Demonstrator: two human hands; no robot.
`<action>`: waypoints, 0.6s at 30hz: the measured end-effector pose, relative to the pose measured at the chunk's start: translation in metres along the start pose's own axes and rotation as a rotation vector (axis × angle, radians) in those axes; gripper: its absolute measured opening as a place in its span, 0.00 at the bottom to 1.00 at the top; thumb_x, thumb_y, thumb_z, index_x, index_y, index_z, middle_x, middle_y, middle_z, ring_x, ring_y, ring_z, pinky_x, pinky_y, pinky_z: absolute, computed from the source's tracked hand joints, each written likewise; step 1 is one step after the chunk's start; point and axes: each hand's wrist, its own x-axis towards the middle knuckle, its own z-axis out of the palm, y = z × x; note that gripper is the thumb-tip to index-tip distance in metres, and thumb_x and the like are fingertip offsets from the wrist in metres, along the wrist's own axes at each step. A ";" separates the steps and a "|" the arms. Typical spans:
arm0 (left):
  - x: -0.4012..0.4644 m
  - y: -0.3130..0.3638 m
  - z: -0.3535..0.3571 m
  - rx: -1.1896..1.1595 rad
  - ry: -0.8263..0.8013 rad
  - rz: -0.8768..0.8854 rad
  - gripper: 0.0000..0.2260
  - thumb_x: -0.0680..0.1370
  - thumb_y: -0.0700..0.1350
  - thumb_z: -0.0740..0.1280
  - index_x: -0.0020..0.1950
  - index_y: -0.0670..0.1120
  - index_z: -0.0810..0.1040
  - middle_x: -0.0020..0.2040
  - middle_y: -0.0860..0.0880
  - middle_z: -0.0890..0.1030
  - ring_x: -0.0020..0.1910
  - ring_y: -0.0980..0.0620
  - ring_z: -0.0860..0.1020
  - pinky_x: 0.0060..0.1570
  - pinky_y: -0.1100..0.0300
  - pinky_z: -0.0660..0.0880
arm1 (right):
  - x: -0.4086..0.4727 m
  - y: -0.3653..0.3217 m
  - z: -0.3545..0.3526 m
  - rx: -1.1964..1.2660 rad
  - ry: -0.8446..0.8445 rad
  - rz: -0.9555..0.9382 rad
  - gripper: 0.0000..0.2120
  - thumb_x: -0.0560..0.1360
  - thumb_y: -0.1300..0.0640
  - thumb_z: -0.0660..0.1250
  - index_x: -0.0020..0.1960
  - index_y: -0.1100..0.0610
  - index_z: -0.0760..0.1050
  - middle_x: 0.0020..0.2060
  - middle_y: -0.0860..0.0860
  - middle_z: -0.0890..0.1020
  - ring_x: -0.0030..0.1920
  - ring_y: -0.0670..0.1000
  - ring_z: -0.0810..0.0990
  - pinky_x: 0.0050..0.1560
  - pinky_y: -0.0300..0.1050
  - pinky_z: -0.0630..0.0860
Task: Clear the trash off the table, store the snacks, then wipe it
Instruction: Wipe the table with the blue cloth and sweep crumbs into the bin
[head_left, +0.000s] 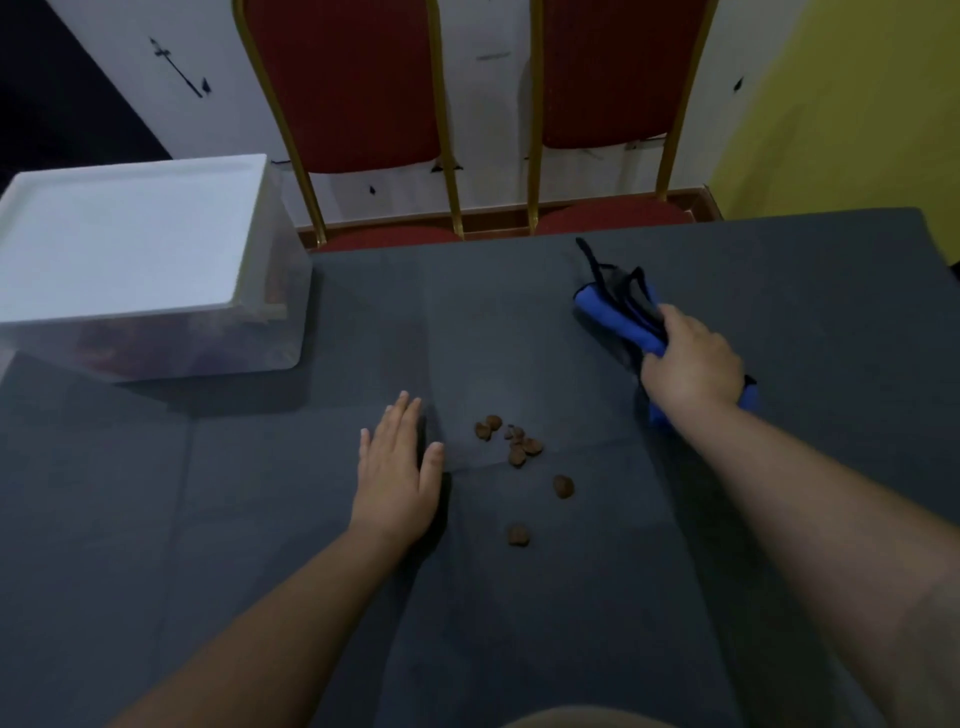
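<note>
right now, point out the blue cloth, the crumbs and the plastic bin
blue cloth (613, 312), head view, bunched fabric beyond the right hand
crumbs (519, 447), head view, middle of the brown cluster
plastic bin (130, 244), head view, centre of its white lid

both forearms are bare to the frame edge, no sleeves, rings or watch showing on left grip (397, 462) or right grip (691, 361).

On the dark table (519, 623), the left hand (397, 467) lies flat at nine o'clock of scattered brown crumbs (514, 447), the right hand (693, 364) grips a blue cloth (613, 312) at two o'clock, and a lidded bin (145, 270) sits at ten o'clock.
</note>
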 end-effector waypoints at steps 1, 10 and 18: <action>-0.001 -0.005 -0.003 0.007 -0.002 0.001 0.34 0.74 0.62 0.41 0.77 0.47 0.53 0.78 0.51 0.53 0.76 0.55 0.48 0.73 0.58 0.37 | 0.002 -0.006 0.004 -0.025 -0.022 -0.025 0.26 0.77 0.55 0.60 0.75 0.51 0.59 0.68 0.53 0.72 0.60 0.61 0.73 0.52 0.52 0.72; -0.008 -0.035 -0.018 -0.003 -0.012 -0.012 0.26 0.80 0.53 0.47 0.77 0.46 0.52 0.78 0.51 0.51 0.76 0.55 0.48 0.73 0.60 0.38 | -0.033 -0.085 0.034 -0.021 -0.080 -0.450 0.28 0.74 0.61 0.61 0.72 0.43 0.63 0.70 0.44 0.70 0.64 0.54 0.71 0.60 0.50 0.65; -0.033 -0.028 -0.011 -0.135 0.061 -0.074 0.29 0.77 0.54 0.47 0.77 0.45 0.53 0.77 0.50 0.54 0.76 0.55 0.51 0.73 0.61 0.41 | -0.094 -0.073 0.044 0.035 -0.147 -0.726 0.29 0.72 0.62 0.63 0.70 0.44 0.68 0.68 0.43 0.72 0.62 0.54 0.73 0.59 0.50 0.66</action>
